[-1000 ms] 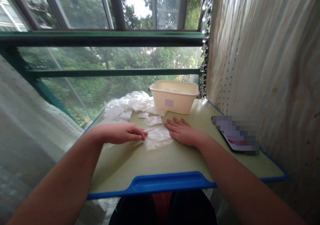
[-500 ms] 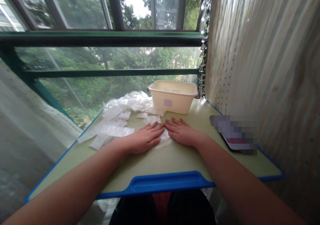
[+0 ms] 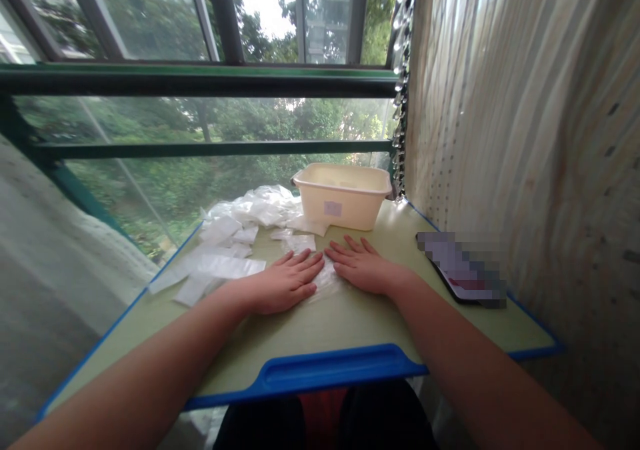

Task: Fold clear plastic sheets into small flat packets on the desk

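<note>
My left hand [image 3: 286,281] and my right hand [image 3: 363,265] lie flat side by side on the green table [image 3: 320,330], fingers stretched out. Both press on a small clear plastic bag [image 3: 326,278], which shows only between and just under the hands. Flattened clear bags [image 3: 220,267] lie to the left of my left hand. A loose heap of clear bags [image 3: 260,207] sits farther back on the left. A cream plastic tub [image 3: 342,195] stands behind my hands near the window.
A phone [image 3: 463,269] lies on the table's right side next to the perforated wall [image 3: 525,137]. A blue tray lip [image 3: 325,367] runs along the near edge. A green railing [image 3: 200,80] and window glass close off the back.
My left hand has moved right from the bag's left edge and flattened on top of the bag beside my right hand. The camera view has shifted slightly to the left.
</note>
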Tool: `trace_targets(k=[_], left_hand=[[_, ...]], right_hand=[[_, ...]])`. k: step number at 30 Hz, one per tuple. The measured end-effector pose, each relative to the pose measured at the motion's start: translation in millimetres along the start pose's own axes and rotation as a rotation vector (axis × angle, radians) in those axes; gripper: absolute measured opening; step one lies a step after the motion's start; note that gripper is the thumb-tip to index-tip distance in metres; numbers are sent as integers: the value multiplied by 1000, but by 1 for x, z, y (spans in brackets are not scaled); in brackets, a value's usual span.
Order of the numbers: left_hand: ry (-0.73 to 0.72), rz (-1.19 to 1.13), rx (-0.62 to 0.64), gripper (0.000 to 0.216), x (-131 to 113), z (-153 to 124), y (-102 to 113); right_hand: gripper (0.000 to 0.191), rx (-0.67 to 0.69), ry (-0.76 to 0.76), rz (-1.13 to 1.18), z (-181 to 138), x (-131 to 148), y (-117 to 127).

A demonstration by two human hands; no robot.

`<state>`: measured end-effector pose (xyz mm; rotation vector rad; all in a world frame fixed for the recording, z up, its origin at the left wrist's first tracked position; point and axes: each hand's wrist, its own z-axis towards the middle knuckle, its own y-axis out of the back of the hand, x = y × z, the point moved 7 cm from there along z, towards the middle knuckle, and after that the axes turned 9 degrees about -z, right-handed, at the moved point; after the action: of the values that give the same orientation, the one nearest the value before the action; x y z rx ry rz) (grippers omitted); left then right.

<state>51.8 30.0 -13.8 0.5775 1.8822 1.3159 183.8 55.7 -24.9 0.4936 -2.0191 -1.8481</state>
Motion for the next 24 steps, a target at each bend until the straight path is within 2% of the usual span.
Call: trace_targets(k=[4, 9, 11, 14, 16, 18, 20, 24], left_hand=[[8, -204, -43, 56, 0, -3, 9], [96, -512, -224, 56, 10, -10, 32], [69, -510, -327, 51, 12, -14, 45], [48, -281, -438, 36, 14, -26, 64], [104, -136, -378, 25, 20, -35, 68], [190, -107, -213, 19, 29, -43, 62], [243, -62, -119, 16, 35, -51, 58], [245, 27, -97, 17, 33, -52, 55]], right_hand=[[55, -13, -4, 18, -2, 1, 3], [54, -4, 3, 20, -3, 1, 4], [54, -4, 2, 27, -2, 1, 4], [53, -16, -6, 39, -2, 0, 5], [53, -15, -13, 45, -2, 0, 6], [54, -14, -12, 47, -2, 0, 7], [53, -23, -6, 46, -2, 1, 8], [54, -76, -5, 34, -3, 1, 11]])
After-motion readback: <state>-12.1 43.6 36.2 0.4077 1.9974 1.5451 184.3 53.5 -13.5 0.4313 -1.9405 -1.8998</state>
